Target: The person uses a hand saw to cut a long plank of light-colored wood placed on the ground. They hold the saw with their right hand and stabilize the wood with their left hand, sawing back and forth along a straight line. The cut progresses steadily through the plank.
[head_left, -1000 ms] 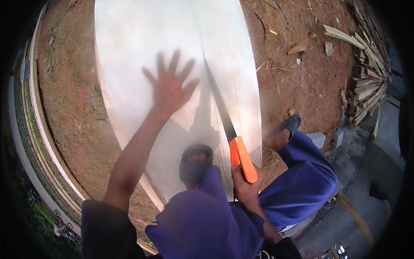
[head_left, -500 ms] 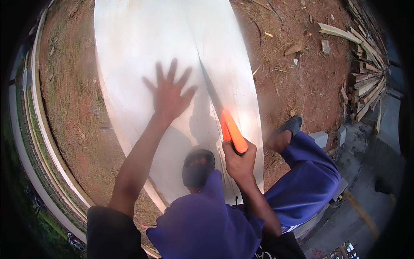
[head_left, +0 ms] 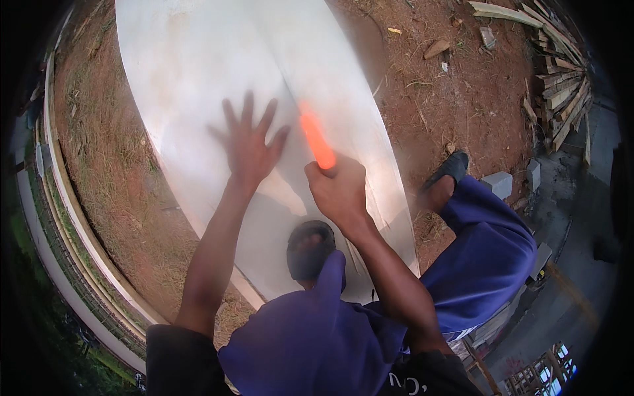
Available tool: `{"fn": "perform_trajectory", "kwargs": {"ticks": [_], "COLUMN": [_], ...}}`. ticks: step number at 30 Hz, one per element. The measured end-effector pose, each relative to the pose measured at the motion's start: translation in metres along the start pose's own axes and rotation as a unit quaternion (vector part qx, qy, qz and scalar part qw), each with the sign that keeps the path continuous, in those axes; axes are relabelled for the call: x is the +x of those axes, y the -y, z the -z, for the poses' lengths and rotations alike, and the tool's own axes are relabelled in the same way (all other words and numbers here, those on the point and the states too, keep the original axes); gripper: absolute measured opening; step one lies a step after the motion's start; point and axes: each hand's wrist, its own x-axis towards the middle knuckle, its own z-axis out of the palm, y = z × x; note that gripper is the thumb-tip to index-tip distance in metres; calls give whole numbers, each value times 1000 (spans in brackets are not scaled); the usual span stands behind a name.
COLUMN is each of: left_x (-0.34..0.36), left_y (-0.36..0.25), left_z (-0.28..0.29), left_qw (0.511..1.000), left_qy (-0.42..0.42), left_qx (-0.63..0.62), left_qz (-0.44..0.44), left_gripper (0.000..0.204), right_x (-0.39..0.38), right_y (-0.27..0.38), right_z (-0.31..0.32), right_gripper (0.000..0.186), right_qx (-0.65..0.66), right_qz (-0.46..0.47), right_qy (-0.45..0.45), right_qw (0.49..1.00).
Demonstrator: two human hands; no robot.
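Note:
My left hand [head_left: 249, 153] is spread on the pale board [head_left: 178, 59], fingers apart. Closed round the orange handle of a handsaw [head_left: 317, 138], my right hand [head_left: 340, 188] is close to the right of it. Little of the saw's blade shows; a thin dark line in the board runs away from the front of the handle. One dark shoe [head_left: 309, 251] of mine rests on the board, nearer than both hands.
My other shoe [head_left: 447, 169] stands on reddish soil right of the board. A stack of wood strips [head_left: 561, 99] lies at the far right, with a grey block [head_left: 497, 185] nearer. Dry grass [head_left: 105, 171] covers ground at the left, bordered by a pale curved edge [head_left: 59, 178].
My right hand has pushed the saw forward, away from me, and much less of the blade shows. The left hand stays spread on the board. The whole view has shifted slightly.

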Motion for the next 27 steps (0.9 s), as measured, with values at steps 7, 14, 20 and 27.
{"fn": "perform_trajectory", "kwargs": {"ticks": [7,14,20,27], "left_x": [-7,4,-5,-13], "left_y": [7,-2,12,6], "left_z": [1,0,2,7], "left_qw": [1000,1000,1000,1000], "left_qy": [1,-13,-9,-9], "left_qx": [19,-5,22,2], "left_qz": [15,5,18,12], "left_gripper": [60,59,60,59], "right_x": [-196,21,-111,-123], "right_y": [-63,3,-59,-59], "right_z": [87,-7,46,43], "right_gripper": [12,26,20,10], "right_qx": [-21,-9,13,30], "right_qz": [37,5,38,50], "right_qy": [-8,-16,2,9], "right_qw": [999,1000,999,998]}}
